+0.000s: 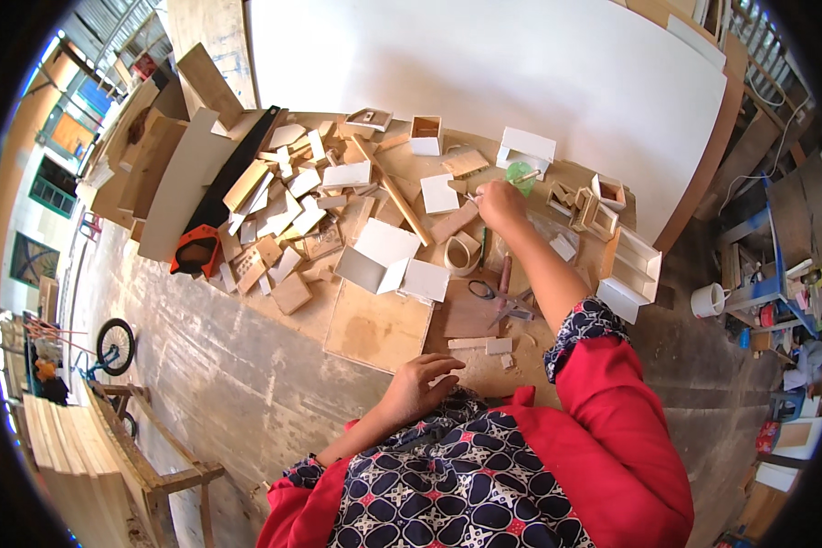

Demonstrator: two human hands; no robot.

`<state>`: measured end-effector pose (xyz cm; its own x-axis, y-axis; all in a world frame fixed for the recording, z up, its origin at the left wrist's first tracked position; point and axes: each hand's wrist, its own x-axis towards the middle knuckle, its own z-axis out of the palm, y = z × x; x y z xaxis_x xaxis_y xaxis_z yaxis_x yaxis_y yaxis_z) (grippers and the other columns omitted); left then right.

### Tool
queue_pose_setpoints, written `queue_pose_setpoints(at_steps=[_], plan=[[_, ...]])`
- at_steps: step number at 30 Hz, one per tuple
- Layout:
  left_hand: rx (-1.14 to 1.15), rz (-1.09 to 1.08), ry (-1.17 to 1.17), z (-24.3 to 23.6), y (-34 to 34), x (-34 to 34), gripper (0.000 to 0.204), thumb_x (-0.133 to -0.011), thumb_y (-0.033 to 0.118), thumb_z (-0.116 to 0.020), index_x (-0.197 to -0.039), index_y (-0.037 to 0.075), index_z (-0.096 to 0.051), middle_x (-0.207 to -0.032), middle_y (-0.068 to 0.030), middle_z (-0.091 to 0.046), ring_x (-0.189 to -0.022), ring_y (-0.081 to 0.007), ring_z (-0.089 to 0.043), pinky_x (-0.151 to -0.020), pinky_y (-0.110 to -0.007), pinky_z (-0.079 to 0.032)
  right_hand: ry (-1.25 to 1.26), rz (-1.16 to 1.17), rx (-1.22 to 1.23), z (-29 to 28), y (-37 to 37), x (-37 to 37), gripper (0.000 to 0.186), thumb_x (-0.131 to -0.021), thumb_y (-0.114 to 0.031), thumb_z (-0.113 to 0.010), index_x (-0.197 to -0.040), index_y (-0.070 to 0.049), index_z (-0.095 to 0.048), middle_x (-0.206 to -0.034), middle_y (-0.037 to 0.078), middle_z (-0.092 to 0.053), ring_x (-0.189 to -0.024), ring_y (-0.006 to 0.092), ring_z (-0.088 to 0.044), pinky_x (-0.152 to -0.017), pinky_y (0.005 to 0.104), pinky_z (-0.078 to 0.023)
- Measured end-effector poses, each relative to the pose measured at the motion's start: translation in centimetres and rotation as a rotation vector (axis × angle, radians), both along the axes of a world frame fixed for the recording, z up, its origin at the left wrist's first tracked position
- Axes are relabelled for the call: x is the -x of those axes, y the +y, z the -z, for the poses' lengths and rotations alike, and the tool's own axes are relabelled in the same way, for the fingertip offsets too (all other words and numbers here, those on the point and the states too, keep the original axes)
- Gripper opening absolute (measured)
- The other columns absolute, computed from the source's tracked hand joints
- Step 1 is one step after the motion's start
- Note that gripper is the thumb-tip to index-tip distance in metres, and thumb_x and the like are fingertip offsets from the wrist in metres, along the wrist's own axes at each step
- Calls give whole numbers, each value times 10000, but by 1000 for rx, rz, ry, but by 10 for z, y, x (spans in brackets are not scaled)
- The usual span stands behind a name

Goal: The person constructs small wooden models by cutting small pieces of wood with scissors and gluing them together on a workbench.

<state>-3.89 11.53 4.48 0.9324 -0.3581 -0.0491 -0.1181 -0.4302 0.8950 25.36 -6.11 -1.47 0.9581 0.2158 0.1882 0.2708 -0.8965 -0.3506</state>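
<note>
My right hand (502,206) reaches to the far side of the worktable, beside a green container (521,175) with a thin stick across its rim. Its fingers are closed; a small pale tip shows by them, but I cannot make out what they hold. Near the table's front edge, my left hand (420,385) hangs palm down with loosely bent fingers, holding nothing. Between the hands lie a white box-like piece with raised flaps (388,256), a square wooden board (379,321), a roll of tape (461,255) and scissors (500,294).
A heap of wood offcuts (288,205) covers the table's left, with an orange-handled saw (197,251) at its edge. Small boxes (630,265) stand at the right. A large white panel (484,64) rises behind. Wooden strips (73,447) and a bicycle (110,352) are farther left.
</note>
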Motion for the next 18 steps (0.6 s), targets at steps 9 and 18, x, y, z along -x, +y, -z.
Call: queue_pose_setpoints(at_steps=[9,18], plan=[[-5,5,-51,4,11,-1,212,-796,49,-626,-1004,24,-654,-951,-157,-646,-839,-289,-638,-713,-344,-519,215,190,-102,9,17,-20,213,-722,-299,-669,-810,-112,-722,-782,135,-674,-763,299,-650,-704,378,-522],[38,6,-47,4,11,-5,189,-813,45,-617,-996,23,-656,-919,-149,-649,-827,-264,-635,-694,-326,-514,321,57,-870,-5,-5,23,165,-811,-200,-659,-895,-60,-681,-737,43,-644,-590,131,-558,-509,238,-415]])
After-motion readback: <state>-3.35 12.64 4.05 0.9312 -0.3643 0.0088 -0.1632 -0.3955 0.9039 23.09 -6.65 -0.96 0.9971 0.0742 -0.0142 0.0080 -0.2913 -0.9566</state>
